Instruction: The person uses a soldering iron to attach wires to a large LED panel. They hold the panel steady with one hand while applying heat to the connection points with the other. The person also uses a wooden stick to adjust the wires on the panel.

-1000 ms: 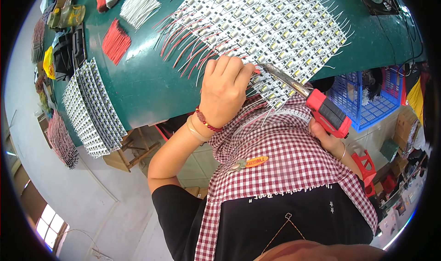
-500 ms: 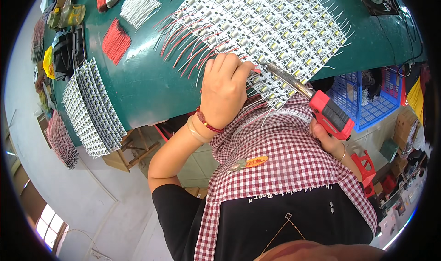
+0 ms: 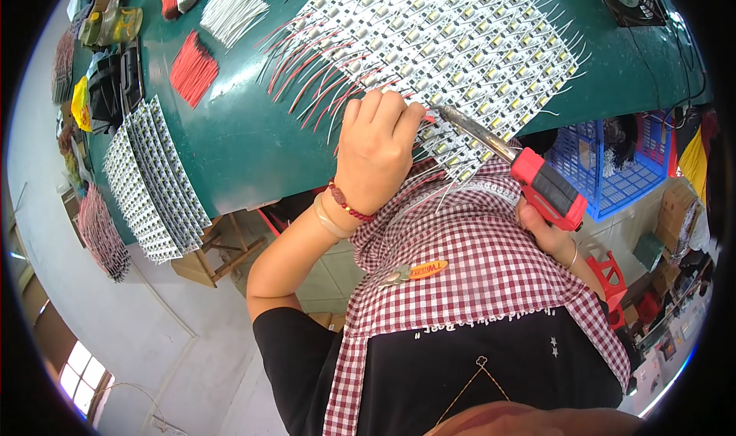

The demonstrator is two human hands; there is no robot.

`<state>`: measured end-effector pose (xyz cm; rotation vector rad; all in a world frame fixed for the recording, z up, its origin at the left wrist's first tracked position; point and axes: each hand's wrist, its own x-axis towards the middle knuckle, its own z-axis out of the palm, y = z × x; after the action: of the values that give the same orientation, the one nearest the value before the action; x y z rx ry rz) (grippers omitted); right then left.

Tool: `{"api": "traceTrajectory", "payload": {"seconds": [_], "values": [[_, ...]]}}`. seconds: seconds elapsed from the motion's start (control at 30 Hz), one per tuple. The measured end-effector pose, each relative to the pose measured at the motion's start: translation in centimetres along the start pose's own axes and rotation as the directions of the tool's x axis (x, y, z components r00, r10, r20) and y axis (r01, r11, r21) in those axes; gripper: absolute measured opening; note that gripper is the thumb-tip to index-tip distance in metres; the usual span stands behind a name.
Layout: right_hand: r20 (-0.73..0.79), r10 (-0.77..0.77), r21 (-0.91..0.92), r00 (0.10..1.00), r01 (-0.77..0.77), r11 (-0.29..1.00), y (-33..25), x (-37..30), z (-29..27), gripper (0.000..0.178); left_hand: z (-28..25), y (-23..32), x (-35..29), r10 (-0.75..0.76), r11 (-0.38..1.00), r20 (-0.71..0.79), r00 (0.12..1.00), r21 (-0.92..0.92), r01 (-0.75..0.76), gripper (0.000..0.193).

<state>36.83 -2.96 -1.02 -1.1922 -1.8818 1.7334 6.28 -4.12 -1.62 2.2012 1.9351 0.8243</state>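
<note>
So the red-and-black soldering iron had backed off a touch half a second ago, and now its tip's in again by the left hand, at the near-left edge of the white LED board sheet. I'd guess that one joint's being worked over again. Left fingers are pinched closed, pretty surely on a red wire, though knuckles hide the grip. Right hand, just off the sheet's near corner, looks closed round the handle, fingers mostly covered. Can't make out any solder; the sheet's far end is cut off.
</note>
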Motion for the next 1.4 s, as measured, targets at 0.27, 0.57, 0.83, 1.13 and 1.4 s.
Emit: {"api": "traceTrajectory", "payload": {"seconds": [0.27, 0.57, 0.83, 1.13, 1.4], "values": [[0.073, 0.059, 0.037, 0.996, -0.062, 0.997, 0.8, -1.0, -0.5, 0.034, 0.2, 0.0, -0.3, 0.007, 1.000, -0.013, 1.000, -0.023, -0.007, 0.022], [0.059, 0.064, 0.022, 0.996, -0.065, 0.998, 0.3, -0.8, -0.3, 0.036, 0.1, 0.0, -0.3, 0.009, 1.000, -0.004, 1.000, 0.008, -0.009, 0.023], [0.018, 0.092, 0.257, 0.996, -0.093, 0.962, 0.5, -1.1, -0.8, 0.011, -2.6, 0.1, 0.1, 0.004, 0.992, -0.023, 1.000, 0.124, -0.002, 0.019], [0.002, 0.036, 0.297, 0.999, -0.035, 0.954, 0.4, -1.7, -0.8, 0.031, -4.6, 2.8, -0.5, -0.006, 0.980, -0.214, 0.977, 0.193, 0.049, 0.023], [0.028, 0.026, 0.356, 0.999, -0.035, 0.934, 0.8, -2.2, -0.9, 0.034, -2.7, 3.1, -1.2, -0.018, 0.999, -0.197, 0.980, 0.041, 0.026, 0.028]]}}
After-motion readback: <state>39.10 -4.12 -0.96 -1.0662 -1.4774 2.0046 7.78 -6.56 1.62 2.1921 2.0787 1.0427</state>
